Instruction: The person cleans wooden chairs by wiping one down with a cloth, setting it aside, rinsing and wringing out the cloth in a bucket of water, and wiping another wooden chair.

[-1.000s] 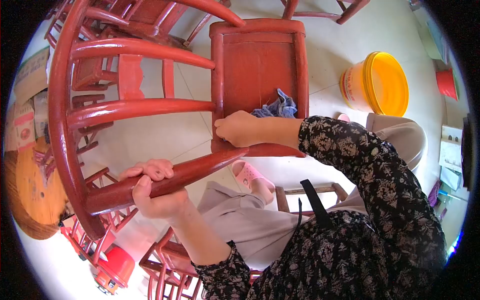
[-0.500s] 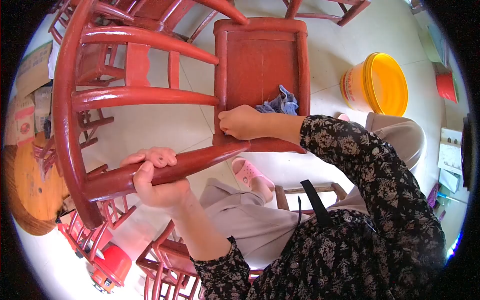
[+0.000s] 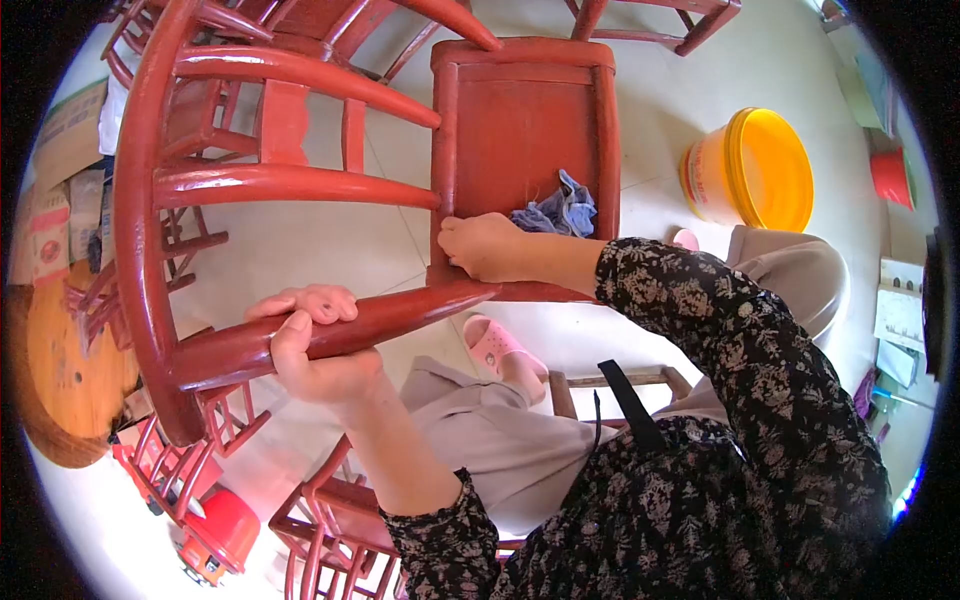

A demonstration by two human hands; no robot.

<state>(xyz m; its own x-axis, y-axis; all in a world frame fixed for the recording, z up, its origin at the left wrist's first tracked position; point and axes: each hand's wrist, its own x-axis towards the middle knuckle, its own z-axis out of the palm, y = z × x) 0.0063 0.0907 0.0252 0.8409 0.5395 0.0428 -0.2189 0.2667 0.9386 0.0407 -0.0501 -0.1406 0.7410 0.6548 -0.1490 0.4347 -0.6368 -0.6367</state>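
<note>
A red wooden chair [image 3: 530, 120] stands in front of me, its backrest stretching to the left. My left hand [image 3: 325, 350] is wrapped round the chair's near back post, thumb on top. On the seat's near left corner, where the post meets it, rests my right hand [image 3: 480, 248]. Its fingers are curled closed against the wood, and whatever they hold is hidden. Just beyond my right wrist a crumpled blue-grey cloth [image 3: 560, 208] lies on the seat.
A yellow bucket [image 3: 775, 170] stands on the floor at the right. More red chairs [image 3: 345, 510] are at the lower left and behind the backrest. A wooden round table [image 3: 75, 370] and boxes [image 3: 70, 130] are at the far left. A red bucket [image 3: 228, 525] sits low left.
The chair's backrest and my left hand have shifted slightly to the right in view. My right hand has barely moved at the seat corner.
</note>
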